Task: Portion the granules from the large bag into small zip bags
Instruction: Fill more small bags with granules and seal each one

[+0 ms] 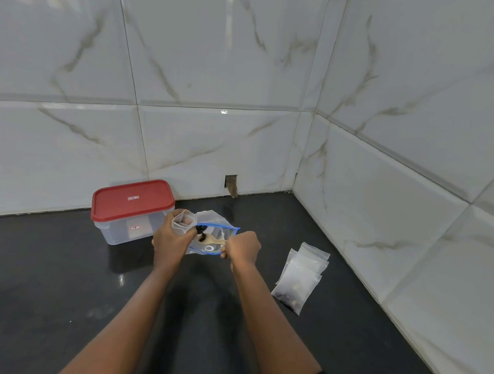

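Our two bare arms stretched out over the black desk [61, 276]. Our left hand [170, 237] was curled round a small zip bag [183, 222] and held it upright with its mouth open. Our right hand [243, 248] was closed tight round the handle of a wooden spoon [212, 242]. The spoon's bowl had some dark granules [202, 236] on it and sat just beside the small bag's mouth. Right behind the spoon, between our hands, was the large bag [223, 231]. It was clear with a blue zip edge, and we could not tell how much was left inside. To the left of it, touching the wall, stood a clear plastic box [121, 231] with a red lid [132, 201] shut on top. Well off to the right, near the side wall [413, 197], a pile of small zip bags [301, 277] lay on the desk. The nearest one had dark and tan bits in its bottom.
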A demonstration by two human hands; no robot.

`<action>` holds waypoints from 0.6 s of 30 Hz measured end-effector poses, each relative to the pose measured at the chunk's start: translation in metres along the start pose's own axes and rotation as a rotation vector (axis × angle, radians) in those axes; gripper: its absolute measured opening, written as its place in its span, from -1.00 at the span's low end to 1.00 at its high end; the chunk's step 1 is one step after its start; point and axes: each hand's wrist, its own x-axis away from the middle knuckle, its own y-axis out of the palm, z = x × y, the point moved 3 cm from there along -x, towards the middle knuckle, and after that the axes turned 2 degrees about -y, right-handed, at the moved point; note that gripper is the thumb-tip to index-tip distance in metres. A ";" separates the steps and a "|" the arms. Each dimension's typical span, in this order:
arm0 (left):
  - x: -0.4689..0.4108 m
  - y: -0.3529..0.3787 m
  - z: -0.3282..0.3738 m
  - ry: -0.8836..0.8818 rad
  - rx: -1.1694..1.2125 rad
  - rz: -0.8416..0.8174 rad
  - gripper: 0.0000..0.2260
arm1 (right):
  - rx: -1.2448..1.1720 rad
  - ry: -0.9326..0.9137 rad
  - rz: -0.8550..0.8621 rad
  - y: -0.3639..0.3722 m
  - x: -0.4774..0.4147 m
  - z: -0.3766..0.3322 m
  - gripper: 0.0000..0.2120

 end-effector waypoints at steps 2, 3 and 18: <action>0.001 -0.001 -0.001 -0.001 0.000 0.006 -0.68 | -0.019 -0.011 -0.017 0.010 0.005 -0.001 -0.80; 0.001 -0.001 -0.002 -0.003 0.004 0.007 -0.68 | -0.026 -0.015 -0.024 0.016 0.007 -0.001 -0.79; -0.001 -0.010 -0.018 0.012 -0.031 -0.028 -0.58 | -0.318 0.129 -0.006 0.050 0.022 0.002 -0.64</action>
